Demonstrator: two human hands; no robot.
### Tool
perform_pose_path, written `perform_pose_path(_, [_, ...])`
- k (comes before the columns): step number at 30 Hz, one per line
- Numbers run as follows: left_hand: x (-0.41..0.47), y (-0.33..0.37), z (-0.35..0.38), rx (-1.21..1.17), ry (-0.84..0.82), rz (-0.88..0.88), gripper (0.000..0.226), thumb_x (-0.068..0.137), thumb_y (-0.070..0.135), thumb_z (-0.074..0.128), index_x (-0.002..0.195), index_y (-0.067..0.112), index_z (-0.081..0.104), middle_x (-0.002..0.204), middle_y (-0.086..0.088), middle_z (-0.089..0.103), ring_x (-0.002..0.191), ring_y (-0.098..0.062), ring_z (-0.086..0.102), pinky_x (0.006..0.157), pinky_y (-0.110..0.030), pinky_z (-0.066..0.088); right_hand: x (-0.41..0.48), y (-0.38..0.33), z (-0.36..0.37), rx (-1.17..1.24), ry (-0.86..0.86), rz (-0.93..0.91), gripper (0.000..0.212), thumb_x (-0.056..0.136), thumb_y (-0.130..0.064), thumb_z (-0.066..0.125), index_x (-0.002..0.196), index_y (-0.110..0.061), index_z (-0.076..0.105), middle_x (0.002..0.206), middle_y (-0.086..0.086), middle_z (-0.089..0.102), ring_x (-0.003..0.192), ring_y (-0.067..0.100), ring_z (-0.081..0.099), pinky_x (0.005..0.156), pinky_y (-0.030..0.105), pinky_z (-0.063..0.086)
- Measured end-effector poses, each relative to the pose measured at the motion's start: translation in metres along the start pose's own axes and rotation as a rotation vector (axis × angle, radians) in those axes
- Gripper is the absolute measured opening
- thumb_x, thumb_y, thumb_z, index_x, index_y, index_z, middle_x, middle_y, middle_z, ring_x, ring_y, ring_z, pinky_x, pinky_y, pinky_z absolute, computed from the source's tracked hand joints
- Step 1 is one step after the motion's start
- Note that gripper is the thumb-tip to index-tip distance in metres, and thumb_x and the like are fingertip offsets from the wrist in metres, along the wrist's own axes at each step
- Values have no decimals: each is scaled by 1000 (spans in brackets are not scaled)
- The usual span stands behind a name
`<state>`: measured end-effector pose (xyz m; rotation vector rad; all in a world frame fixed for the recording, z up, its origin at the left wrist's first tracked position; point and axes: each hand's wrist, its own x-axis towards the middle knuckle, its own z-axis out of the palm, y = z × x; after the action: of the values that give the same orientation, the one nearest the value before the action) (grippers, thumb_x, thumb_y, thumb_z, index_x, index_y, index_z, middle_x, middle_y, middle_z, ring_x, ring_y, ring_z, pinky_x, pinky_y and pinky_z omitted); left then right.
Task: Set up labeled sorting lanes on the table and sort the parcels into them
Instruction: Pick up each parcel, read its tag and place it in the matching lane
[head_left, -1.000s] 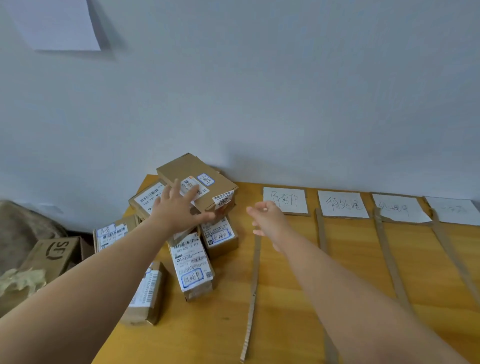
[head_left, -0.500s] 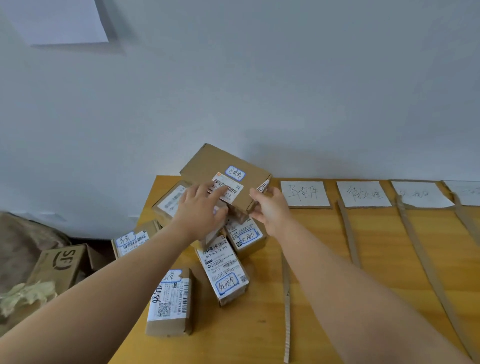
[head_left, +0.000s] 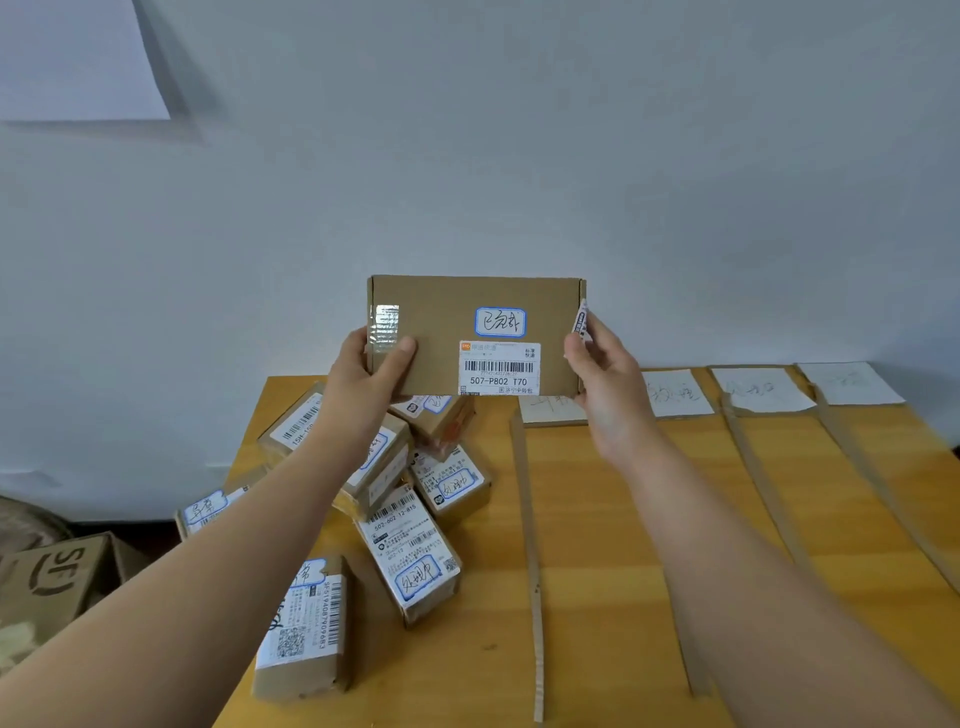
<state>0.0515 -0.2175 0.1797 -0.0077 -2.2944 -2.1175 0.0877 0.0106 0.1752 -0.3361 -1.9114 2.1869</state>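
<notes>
Flat brown cardboard parcel (head_left: 475, 335) raised above the wooden tabletop (head_left: 623, 519), face toward the camera, clasped at its short ends between left hand (head_left: 366, 376) and right hand (head_left: 602, 382); each grip closed on it.

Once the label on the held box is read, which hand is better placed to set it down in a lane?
Right. The right hand grips the box on the side nearest the paper lane labels and cardboard strips. The left hand holds the other end, above the pile of parcels.
</notes>
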Motion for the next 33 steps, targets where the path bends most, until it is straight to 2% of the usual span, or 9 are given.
perform_pose_path(4, [-10, 8, 7, -22, 12, 27, 34, 91, 34, 61, 118, 16, 51, 101, 4, 66, 86, -6, 67, 73, -23, 57, -10, -7, -10, -77, 11, -59, 44, 96, -29, 56, 139, -34, 48, 105, -10, 68, 104, 3, 63, 103, 37, 45])
perform_pose_path(7, [-16, 10, 8, 8, 34, 59, 34, 90, 36, 62, 117, 18, 52, 99, 8, 66, 87, -4, 67, 74, -20, 55, -15, -8, -15, -70, -3, -63, 42, 97, -23, 55, 139, -28, 49, 93, -16, 67, 85, -11, 64, 83, 20, 48])
perform_pose_path(10, [-20, 11, 8, 26, 38, 69, 34, 89, 37, 62, 116, 19, 52, 96, 9, 67, 84, -2, 67, 72, -19, 54, -18, -3, -20, -68, -8, -45, 40, 97, -20, 55, 136, -26, 51, 92, -16, 65, 76, -16, 62, 67, 8, 46])
perform_pose_path(16, [-26, 6, 12, 15, 4, 76, 32, 90, 37, 62, 115, 19, 52, 99, 7, 66, 85, -2, 67, 68, -15, 53, -26, -1, -29, -74, 1, -8, 30, 97, -24, 55, 125, -32, 59, 89, -24, 65, 78, -14, 59, 73, 21, 44])
perform_pose_path(19, [-32, 3, 25, 6, -18, 71, 32, 91, 37, 61, 116, 17, 52, 97, 7, 66, 77, 4, 66, 60, -10, 51, -35, -6, -39, -39, 7, 13, 27, 98, -23, 53, 123, -29, 61, 97, -19, 70, 95, 0, 64, 87, 32, 51])
perform_pose_path(22, [-41, 0, 48, 1, -51, 46, 34, 90, 40, 61, 115, 19, 54, 96, 6, 66, 76, -1, 66, 60, -24, 58, -41, -8, -58, -13, 63, 29, 29, 95, -30, 56, 123, -26, 63, 116, -3, 70, 111, 17, 63, 100, 48, 48])
perform_pose_path(26, [-50, -3, 81, -21, -102, -4, 36, 85, 48, 64, 111, 24, 56, 103, 4, 66, 98, -17, 65, 80, -35, 56, -52, -11, -93, -29, 140, 53, 19, 97, -32, 54, 107, -27, 68, 117, 1, 69, 122, 26, 56, 105, 49, 44])
perform_pose_path(29, [-60, 0, 109, 0, -139, 5, 35, 88, 45, 62, 113, 22, 56, 101, 9, 66, 98, -10, 65, 82, -26, 53, -59, -13, -125, -81, 162, 81, 19, 95, -38, 55, 96, -28, 70, 119, 6, 68, 117, 24, 60, 103, 50, 45])
perform_pose_path(33, [-82, 10, 158, 7, -169, 29, 34, 90, 40, 61, 115, 18, 55, 97, 12, 65, 84, 4, 62, 62, -5, 47, -70, -17, -173, -86, 255, 106, 19, 97, -35, 53, 90, -24, 66, 97, -2, 68, 97, 18, 64, 89, 38, 52])
